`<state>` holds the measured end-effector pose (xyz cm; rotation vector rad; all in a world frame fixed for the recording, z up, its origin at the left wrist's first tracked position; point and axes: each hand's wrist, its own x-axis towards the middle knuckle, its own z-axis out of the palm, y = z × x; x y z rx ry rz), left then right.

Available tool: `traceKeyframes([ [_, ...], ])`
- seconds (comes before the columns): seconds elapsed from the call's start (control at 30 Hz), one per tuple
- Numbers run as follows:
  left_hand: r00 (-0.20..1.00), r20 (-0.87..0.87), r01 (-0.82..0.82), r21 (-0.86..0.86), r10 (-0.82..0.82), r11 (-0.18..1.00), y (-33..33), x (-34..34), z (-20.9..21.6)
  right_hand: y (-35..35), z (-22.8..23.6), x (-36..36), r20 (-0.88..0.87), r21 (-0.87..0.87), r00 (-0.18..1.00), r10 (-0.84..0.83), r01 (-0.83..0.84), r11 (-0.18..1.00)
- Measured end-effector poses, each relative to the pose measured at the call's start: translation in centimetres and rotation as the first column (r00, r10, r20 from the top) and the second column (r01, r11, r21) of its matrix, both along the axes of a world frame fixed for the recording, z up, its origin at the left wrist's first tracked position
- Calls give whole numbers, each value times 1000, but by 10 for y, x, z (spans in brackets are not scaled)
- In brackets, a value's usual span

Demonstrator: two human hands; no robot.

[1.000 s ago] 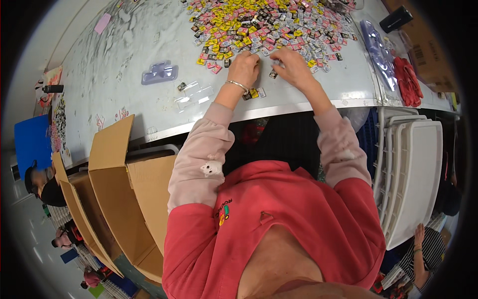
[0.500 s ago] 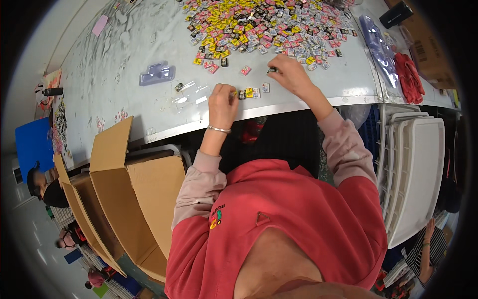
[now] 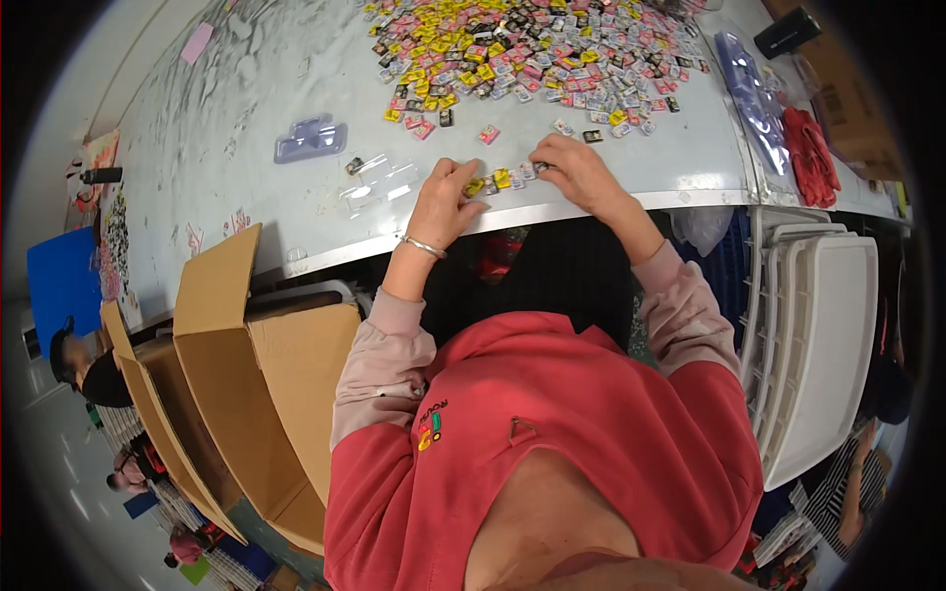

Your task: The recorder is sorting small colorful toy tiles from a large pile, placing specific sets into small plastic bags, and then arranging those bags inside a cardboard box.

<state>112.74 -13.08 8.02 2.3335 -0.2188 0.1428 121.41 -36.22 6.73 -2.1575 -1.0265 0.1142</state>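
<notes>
A short slanting row of small rectangular packet-like pieces [image 3: 504, 178], yellow, black and white, lies near the table's front edge between my hands. At its left end, my left hand [image 3: 443, 204] has thumb and fingers closed around a yellow piece [image 3: 474, 186]. My right hand [image 3: 583, 177] pinches a dark piece [image 3: 540, 168] against the right end; its fingertips partly cover it. A loose pink piece [image 3: 489, 134] sits just beyond the row, and a black piece [image 3: 592, 136] rests past my right fingers. Left of my left hand are a clear plastic tray [image 3: 379, 184] and another black piece [image 3: 354, 165].
A large heap of similar pieces [image 3: 532, 59] covers the far table. A bluish plastic tray [image 3: 311, 139] lies at left, and red gloves [image 3: 810, 156] at right. Open cardboard boxes [image 3: 305, 394] stand below left; stacked white trays [image 3: 823, 345] stand below right. Other people are farther off.
My right hand has come in and down with a dark piece to the row's right end. My left hand has shifted slightly right, and the row now slants.
</notes>
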Motion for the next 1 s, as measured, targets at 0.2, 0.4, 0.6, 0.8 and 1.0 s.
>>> traceKeyframes([
  [0.2, 1000, 4, 2, 68, -2, 998, 5, 4, -10, -6, 0, -6, 53, 118, 993, -110, 103, 988],
  [0.4, 998, 62, -20, 42, 18, 999, 2, 5, -11, -27, 1, 41, 68, 48, 947, -315, 312, 949],
  [0.6, 998, -26, -59, 25, 59, 998, 4, 2, -4, -11, 3, 44, 269, -161, 959, -93, 140, 977],
  [0.8, 999, 17, -34, 149, 32, 988, 4, 7, -10, -23, 10, 21, 24, -132, 999, -22, 24, 991],
  [1.0, 998, 58, -51, 250, 37, 967, -16, 6, 7, -17, 17, 25, -8, -42, 1000, 23, -23, 999],
])
